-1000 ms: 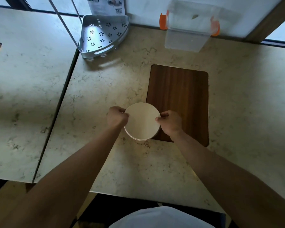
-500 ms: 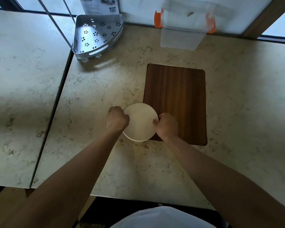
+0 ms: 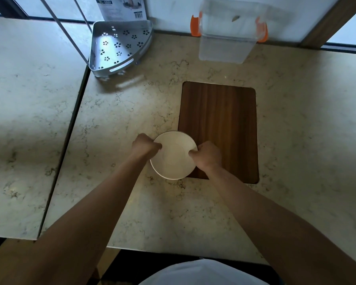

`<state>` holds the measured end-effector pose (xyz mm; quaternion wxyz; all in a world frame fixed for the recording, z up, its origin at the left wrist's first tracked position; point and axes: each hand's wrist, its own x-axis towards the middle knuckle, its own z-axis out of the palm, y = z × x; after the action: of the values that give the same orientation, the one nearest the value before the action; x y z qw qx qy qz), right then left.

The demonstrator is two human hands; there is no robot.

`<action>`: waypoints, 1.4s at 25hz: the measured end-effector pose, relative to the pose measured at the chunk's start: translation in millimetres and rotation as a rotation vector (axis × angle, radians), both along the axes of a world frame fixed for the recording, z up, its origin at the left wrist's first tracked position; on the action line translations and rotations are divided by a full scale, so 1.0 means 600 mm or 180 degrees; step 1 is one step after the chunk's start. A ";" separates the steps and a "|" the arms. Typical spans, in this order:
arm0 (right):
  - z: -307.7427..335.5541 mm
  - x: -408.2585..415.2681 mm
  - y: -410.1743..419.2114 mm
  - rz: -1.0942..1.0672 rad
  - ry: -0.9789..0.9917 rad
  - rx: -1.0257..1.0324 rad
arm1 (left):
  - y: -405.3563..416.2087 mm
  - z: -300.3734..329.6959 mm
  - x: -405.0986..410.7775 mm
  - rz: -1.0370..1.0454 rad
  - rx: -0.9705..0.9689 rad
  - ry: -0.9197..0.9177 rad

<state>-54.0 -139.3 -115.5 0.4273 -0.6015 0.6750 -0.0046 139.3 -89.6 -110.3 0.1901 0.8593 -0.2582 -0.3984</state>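
A round white plate point(image 3: 174, 156) is held over the marble counter point(image 3: 132, 112), overlapping the near left corner of a dark wooden cutting board point(image 3: 220, 124). My left hand point(image 3: 144, 146) pinches the plate's left rim with curled fingers. My right hand point(image 3: 208, 155) pinches its right rim the same way. The plate faces up and shows a shallow inner ring. Whether it touches the counter cannot be told.
A perforated metal corner shelf point(image 3: 119, 46) with thin rods stands at the back left. At the back wall sits a clear plastic container with orange clips point(image 3: 228, 31). A seam point(image 3: 70, 130) divides this counter from another on the left. The counter's front edge lies close to my body.
The plate has turned in my hands: earlier it showed a flat face, now the shallow inner ring is visible. Both hands keep their hold on the rim at about the same place.
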 end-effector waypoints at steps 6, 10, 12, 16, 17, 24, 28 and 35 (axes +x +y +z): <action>-0.018 -0.021 -0.003 -0.0351 -0.0748 0.0260 | 0.008 0.006 0.002 0.0389 -0.0234 0.0407; -0.020 -0.024 -0.006 -0.0598 -0.1150 0.0560 | 0.007 0.013 0.000 0.0432 -0.0173 0.0342; -0.014 -0.027 -0.009 -0.0609 -0.1342 0.0657 | 0.009 0.018 0.001 0.0461 -0.0184 0.0286; 0.003 -0.039 -0.019 -0.0578 -0.1488 0.0573 | 0.007 0.029 -0.002 0.0427 -0.0397 0.0412; 0.010 -0.043 -0.023 -0.0602 -0.1495 0.0547 | 0.002 0.036 -0.006 0.0398 -0.0439 0.0435; 0.089 -0.086 -0.091 -0.0452 -0.1343 0.0191 | -0.071 0.101 -0.039 0.0190 -0.0681 0.0495; 0.148 -0.111 -0.147 -0.0455 -0.1343 -0.0206 | -0.135 0.157 -0.057 -0.0082 -0.0963 0.0436; 0.237 -0.148 -0.284 -0.0324 -0.1261 -0.1001 | -0.276 0.248 -0.083 -0.0310 -0.1358 0.0248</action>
<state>-142.8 -309.8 26.8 0.4517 -0.6131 0.5985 -0.2488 89.7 -255.2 38.7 0.3580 0.7701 -0.3703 -0.3764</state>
